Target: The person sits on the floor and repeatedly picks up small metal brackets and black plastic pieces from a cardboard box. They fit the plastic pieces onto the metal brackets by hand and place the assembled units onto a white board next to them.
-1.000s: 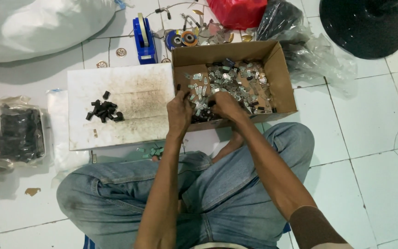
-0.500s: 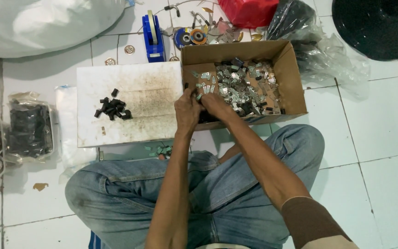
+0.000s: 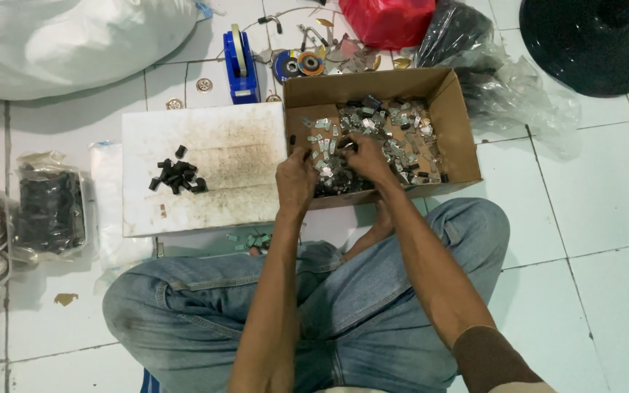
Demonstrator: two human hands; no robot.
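Note:
An open cardboard box [image 3: 457, 124] on the tiled floor holds several small shiny metal clips [image 3: 391, 135]. My left hand [image 3: 296, 178] rests at the box's left front corner with fingers curled around small parts. My right hand [image 3: 364, 156] reaches into the box, fingers closed over a metal clip among the pile. Left of the box lies a stained white board [image 3: 216, 167] carrying a small heap of black plastic pieces [image 3: 176, 177].
I sit cross-legged in blue jeans [image 3: 205, 313]. A blue tape dispenser [image 3: 240, 65], red bag [image 3: 387, 20], clear plastic bags [image 3: 507, 87], black round base [image 3: 595, 40] and white sack [image 3: 74, 40] lie behind. Bagged black parts [image 3: 49, 211] sit at left.
My hands stay together at the box's left front part; the right hand has reached slightly deeper into the clips. The camera view has shifted a little.

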